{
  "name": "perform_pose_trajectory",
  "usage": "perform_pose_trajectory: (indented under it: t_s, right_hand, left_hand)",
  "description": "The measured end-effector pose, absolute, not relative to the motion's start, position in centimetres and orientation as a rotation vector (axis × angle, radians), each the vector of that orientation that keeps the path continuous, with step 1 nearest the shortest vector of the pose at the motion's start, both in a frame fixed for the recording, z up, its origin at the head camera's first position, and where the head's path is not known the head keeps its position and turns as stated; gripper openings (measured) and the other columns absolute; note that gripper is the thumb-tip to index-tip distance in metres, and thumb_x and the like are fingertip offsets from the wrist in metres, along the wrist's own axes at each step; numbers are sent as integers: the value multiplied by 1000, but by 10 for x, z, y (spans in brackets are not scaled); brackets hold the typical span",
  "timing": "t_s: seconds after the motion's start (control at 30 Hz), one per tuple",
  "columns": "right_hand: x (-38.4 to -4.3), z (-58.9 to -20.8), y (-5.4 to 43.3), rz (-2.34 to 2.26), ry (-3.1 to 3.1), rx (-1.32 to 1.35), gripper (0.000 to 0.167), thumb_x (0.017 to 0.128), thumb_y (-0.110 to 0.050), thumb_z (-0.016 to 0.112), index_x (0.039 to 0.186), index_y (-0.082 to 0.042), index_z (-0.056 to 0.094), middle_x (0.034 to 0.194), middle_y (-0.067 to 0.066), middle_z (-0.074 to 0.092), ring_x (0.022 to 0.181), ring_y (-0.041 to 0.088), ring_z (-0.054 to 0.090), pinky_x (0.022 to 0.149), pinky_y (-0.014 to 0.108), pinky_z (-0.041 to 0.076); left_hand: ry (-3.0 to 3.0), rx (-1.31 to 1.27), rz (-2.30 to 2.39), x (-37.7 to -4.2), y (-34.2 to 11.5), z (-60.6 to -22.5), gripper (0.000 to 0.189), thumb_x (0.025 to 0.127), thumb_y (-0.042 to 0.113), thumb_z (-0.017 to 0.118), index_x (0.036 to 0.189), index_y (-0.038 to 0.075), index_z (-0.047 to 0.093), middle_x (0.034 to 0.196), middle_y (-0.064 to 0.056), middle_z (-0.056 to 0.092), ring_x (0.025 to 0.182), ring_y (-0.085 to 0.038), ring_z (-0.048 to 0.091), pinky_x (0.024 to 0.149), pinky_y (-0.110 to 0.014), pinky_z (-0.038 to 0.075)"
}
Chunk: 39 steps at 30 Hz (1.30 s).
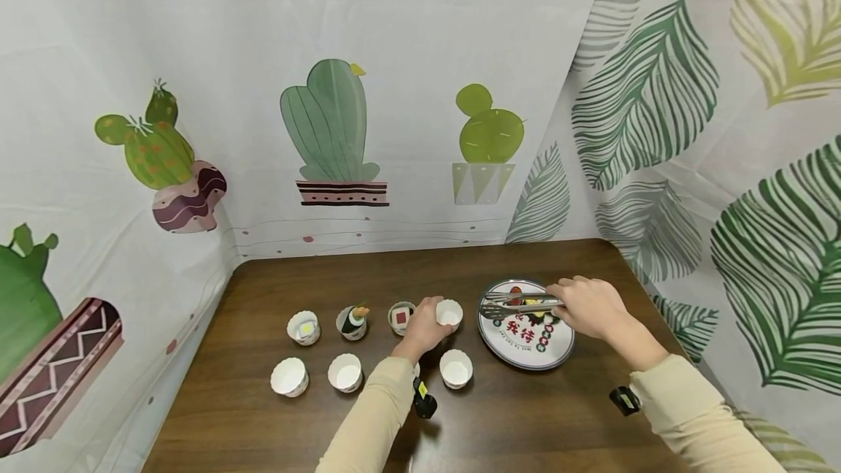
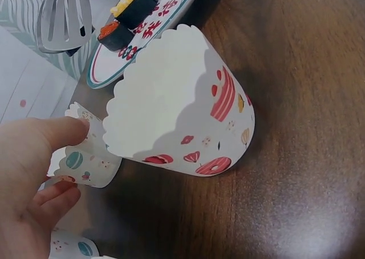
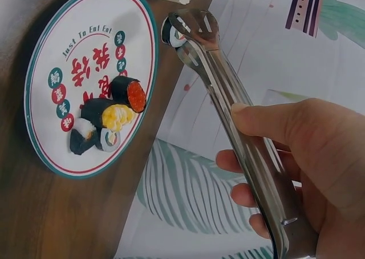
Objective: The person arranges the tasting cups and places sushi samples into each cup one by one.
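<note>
Near cups (image 1: 344, 372): four in a row; three look bare inside, while the left sleeve (image 1: 377, 404) hides most of the other from us
Far cups (image 1: 304, 328): four more, eight altogether; three carry one food piece (image 1: 355, 321) each, the rightmost (image 1: 450, 312) looks bare; two rows probably keep every mouth reachable
Left hand (image 1: 423, 323): thumb and fingers pinch that rightmost far cup, we think to stop so light a thing sliding
Right hand (image 1: 588, 305): fingers wrap one pair of tongs (image 3: 262, 179) partway along, likely for control of the squeeze
Tongs' load: one small roll (image 3: 166, 32) between nearly closed tips, over the plate's left side
Plate (image 1: 502, 349): one, right of the cups on the tabletop (image 1: 223, 414), presumably for the right hand's reach; we count four sushi pieces (image 3: 108, 113) on it
Backdrop (image 1: 420, 6): one printed cloth at the far side, showing four potted cacti
</note>
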State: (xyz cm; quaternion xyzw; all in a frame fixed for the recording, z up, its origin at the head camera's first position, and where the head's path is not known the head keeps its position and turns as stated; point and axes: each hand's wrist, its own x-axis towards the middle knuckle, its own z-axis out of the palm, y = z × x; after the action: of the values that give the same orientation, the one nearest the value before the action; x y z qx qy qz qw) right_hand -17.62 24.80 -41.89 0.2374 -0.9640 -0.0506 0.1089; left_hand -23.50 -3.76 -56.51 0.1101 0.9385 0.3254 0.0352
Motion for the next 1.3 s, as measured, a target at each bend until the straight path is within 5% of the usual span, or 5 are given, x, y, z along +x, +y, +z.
perform_pose_trajectory:
  t_s: [1.3]
  right_hand:
    - [-195, -435, 206, -89, -2783, 773, 23, 74, -22, 70, 96, -17, 68, 77, -1, 61, 67, 21, 58, 49, 32, 44]
  left_hand:
    - [2852, 277, 1091, -233, -37, -564, 64, 72, 20, 76, 128, 4, 50, 124, -14, 54, 109, -29, 53, 89, -41, 44]
